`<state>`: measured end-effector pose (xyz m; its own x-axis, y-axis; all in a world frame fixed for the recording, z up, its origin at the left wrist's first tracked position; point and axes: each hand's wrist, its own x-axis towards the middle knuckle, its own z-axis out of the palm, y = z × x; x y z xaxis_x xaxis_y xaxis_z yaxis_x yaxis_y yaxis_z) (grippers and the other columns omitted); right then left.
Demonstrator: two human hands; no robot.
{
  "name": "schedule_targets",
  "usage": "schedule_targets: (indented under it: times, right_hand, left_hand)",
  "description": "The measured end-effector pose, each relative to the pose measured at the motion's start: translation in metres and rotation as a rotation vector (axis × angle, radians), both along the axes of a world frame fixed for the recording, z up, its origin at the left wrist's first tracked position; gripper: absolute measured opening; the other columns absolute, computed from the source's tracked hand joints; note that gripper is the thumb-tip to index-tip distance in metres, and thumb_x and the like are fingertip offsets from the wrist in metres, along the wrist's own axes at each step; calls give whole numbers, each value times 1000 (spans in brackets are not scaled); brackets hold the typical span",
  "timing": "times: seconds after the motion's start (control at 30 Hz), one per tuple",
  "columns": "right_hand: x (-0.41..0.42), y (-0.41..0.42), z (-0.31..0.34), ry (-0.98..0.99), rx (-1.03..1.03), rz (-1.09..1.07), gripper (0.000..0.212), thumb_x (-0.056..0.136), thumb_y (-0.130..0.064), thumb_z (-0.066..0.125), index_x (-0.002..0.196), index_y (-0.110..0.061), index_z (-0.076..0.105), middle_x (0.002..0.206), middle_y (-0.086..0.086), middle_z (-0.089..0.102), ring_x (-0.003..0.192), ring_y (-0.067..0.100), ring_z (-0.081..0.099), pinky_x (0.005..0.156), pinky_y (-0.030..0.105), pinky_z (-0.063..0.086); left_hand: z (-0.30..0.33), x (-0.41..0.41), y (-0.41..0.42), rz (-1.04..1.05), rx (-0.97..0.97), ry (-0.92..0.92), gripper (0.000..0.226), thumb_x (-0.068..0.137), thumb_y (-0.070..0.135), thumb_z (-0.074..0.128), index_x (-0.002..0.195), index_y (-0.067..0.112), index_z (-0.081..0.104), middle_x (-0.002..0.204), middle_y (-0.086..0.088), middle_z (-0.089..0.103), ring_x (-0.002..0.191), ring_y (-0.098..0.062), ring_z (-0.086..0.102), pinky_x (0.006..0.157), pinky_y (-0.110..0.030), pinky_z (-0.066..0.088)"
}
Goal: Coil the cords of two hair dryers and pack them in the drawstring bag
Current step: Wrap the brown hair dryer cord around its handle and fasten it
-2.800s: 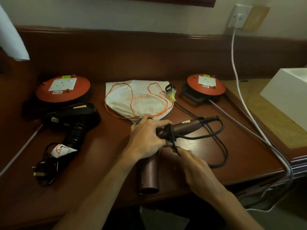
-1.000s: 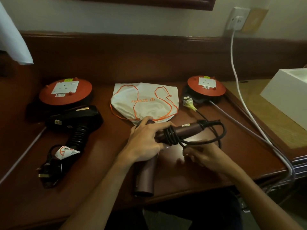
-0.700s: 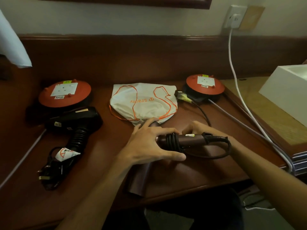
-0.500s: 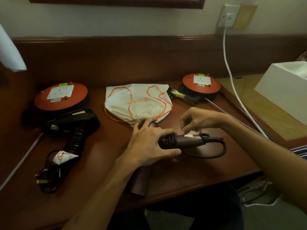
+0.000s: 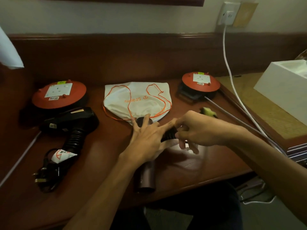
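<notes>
1. Dark wood desk (image 5: pixel 103 163) ran under a wall socket (image 5: pixel 228 13); two red cable reels (image 5: pixel 59 95) (image 5: pixel 201 82) flanked the white drawstring bag (image 5: pixel 137 100), which lay flat at the back.
2. My left hand (image 5: pixel 147 140) lay fingers spread over the brown hair dryer (image 5: pixel 147 178), pinning it to the desk.
3. My right hand (image 5: pixel 197 131) was closed around the cord coil (image 5: pixel 169 134) on its handle.
4. To the left lay the black hair dryer (image 5: pixel 71 122), its cord (image 5: pixel 47 173) bundled beside it.
</notes>
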<state>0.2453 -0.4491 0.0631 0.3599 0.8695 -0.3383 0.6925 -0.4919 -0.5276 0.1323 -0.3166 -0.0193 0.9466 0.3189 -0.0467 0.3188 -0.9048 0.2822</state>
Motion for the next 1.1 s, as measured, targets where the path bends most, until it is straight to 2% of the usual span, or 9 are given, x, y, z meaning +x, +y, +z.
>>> schedule_targets:
  times: [0.13,0.3,0.5,0.6,0.7,0.8,0.93,1.0,1.1]
  right_hand:
    - [-10,-22,-11,-87,207,-65,10,99,-19,60,104,-19,69,77,0,73,48,1,62,51,22,51]
    - [-17,-48,-72,-213,516,-15,50,101,-19,56,147,-38,47,66,-10,64,60,3,60,57,14,45]
    - [-4,-56,-119,-148,800,-117,44,88,9,68,118,-22,73,66,-12,64,59,3,62,61,16,49]
    - [-3,-56,-114,-39,759,-177,26,85,-2,75,102,-21,79,68,-7,74,59,-1,64,61,5,41]
    - [8,-50,-106,192,634,-202,7,83,-14,79,90,-13,81,70,-3,76,62,7,68,63,16,48]
    - [27,-43,-111,327,422,-207,23,86,-25,78,80,-3,75,58,6,65,49,19,51,48,25,39]
    - [53,-14,-114,234,312,-74,31,88,-24,77,104,1,70,83,2,72,72,26,69,64,28,50]
    - [72,2,-110,107,154,4,9,86,-10,73,86,-1,73,74,13,68,67,34,66,59,31,47]
    - [85,21,-85,33,-17,72,12,77,0,69,66,-6,69,59,6,59,54,13,50,55,31,40]
  left_hand:
    - [2,-4,8,20,-75,-129,62,89,77,37,147,61,23,147,8,53,154,-31,11,117,-71,3]
    - [9,-17,24,127,-357,-319,51,87,66,59,136,63,46,149,-1,48,149,-27,24,117,-59,24]
    - [5,-16,23,50,-317,-265,49,82,80,45,129,67,49,142,22,50,150,-17,20,119,-58,16]
    - [12,-18,13,102,-332,-296,49,76,76,59,123,65,56,141,16,48,149,-14,19,119,-52,16]
    - [14,-21,7,116,-348,-360,44,74,64,74,114,65,58,120,31,35,143,-6,21,116,-41,17]
    - [9,-27,11,80,-394,-399,41,70,61,79,107,66,61,115,40,31,129,9,20,114,-36,17]
    - [4,-31,20,47,-380,-390,47,63,74,76,108,71,61,134,17,43,130,4,28,117,-43,26]
    - [6,-33,20,12,-357,-351,46,67,68,79,110,69,63,132,17,42,125,8,25,115,-39,24]
    - [10,-35,17,-18,-333,-331,41,73,60,79,109,68,61,126,21,38,113,17,15,106,-31,18]
